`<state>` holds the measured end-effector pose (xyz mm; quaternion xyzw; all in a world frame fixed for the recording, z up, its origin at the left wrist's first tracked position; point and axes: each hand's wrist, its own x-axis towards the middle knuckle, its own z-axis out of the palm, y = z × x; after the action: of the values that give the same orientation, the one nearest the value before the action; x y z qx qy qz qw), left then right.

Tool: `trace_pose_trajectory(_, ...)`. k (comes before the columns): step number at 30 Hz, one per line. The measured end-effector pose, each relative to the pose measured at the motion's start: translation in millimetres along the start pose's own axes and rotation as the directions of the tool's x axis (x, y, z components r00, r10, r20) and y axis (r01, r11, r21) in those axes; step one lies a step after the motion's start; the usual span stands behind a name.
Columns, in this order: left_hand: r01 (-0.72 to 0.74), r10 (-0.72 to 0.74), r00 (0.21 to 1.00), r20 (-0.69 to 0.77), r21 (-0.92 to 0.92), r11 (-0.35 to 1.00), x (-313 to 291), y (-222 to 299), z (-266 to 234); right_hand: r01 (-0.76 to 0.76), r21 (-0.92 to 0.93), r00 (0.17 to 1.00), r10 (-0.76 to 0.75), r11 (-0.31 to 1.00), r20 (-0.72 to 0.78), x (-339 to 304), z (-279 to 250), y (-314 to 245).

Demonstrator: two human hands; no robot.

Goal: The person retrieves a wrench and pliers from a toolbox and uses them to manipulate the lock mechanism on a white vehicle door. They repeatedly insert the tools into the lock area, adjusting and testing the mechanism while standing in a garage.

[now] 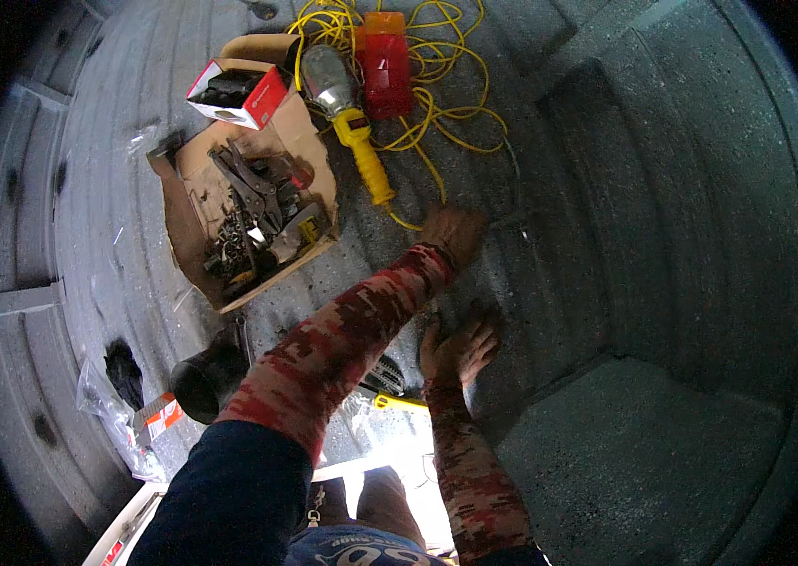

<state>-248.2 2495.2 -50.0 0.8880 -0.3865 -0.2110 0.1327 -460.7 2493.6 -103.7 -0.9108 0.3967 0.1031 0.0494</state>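
My left hand (pixel 454 234) is stretched out over the ribbed grey floor, its fingers curled. A thin dark object (pixel 510 223) seems to stick out past its knuckles, too dim to name. Below it, my right hand (pixel 462 349) rests on the floor with its fingers apart, holding nothing. Just beyond the left hand lies a yellow-handled work light (pixel 361 156) with a clear bulb guard. Its yellow cord (pixel 435 170) runs close to that hand and loops around a red and orange tail light (pixel 386 71).
Left of my arm is a torn cardboard box (pixel 190 231) with locking pliers (pixel 253 184) and loose hardware. A red and white carton (pixel 253 104) with dark parts stands behind it. A black cylinder (pixel 208 379) and a plastic bag (pixel 102 401) lie near left. A raised wall (pixel 682 217) bounds the right.
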Motion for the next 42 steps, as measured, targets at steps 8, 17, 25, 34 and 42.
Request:
trace_pose_trajectory(8, -0.126, -0.114, 0.813, -0.571, -0.364, 0.923, -149.9, 47.4, -180.2, 0.107, 0.028, 0.978, -0.1, 0.994, -0.183, -0.8, 22.2, 12.0)
trace_pose_trajectory(17, -0.076, -0.53, 0.698, -0.481, -0.786, 0.613, -622.0, 103.1, -199.0, 0.492, 0.546, 0.845, -0.221, 0.678, -0.487, -82.4, -142.4, -12.1)
trace_pose_trajectory(25, 0.003, -0.896, 0.207, -0.392, -0.916, 0.401, -881.8, 261.3, -50.3, -0.332, 0.942, -0.311, -0.938, -0.044, -0.154, -495.5, -213.1, -15.1)
trace_pose_trajectory(34, -0.048, -0.828, -0.359, -0.431, -0.877, 0.477, -996.8, 452.3, 118.0, -0.031, 0.977, -0.804, -0.587, 0.21, 0.1, -755.4, -210.5, 123.5)
trace_pose_trajectory(42, -0.562, -0.906, -0.41, 0.103, -0.811, 0.162, -1140.5, 604.8, 219.1, 0.186, 0.983, -0.962, -0.206, -0.003, 0.182, -966.1, -188.3, 193.8)
